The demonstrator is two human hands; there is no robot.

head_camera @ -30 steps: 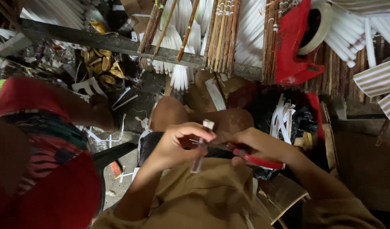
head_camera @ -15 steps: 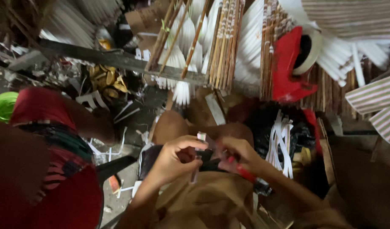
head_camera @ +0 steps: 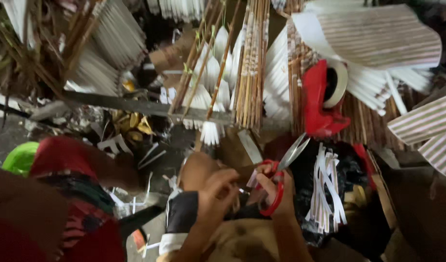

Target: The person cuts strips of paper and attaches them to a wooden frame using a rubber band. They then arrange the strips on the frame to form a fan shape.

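My right hand (head_camera: pixel 274 187) grips red-handled scissors (head_camera: pixel 280 177), their blades pointing up and to the right. My left hand (head_camera: pixel 218 191) is close beside it, fingers curled around a small pale strip (head_camera: pixel 252 178) held between the two hands. Both hands hover over my lap and bent knee (head_camera: pixel 196 170). What the left fingers pinch is blurred.
A red tape dispenser with a white roll (head_camera: pixel 325 99) hangs above. Bundles of thin sticks (head_camera: pixel 252 63) and white paper strips (head_camera: pixel 325 189) crowd the back and right. Striped paper sheets (head_camera: pixel 378 36) lie at top right. Another person in red clothing (head_camera: pixel 63 194) sits at left.
The view has shifted and tilted. My hands came together, and the scissors rose so that the blades now point upward to the right. The long pale tube held earlier is no longer visible.
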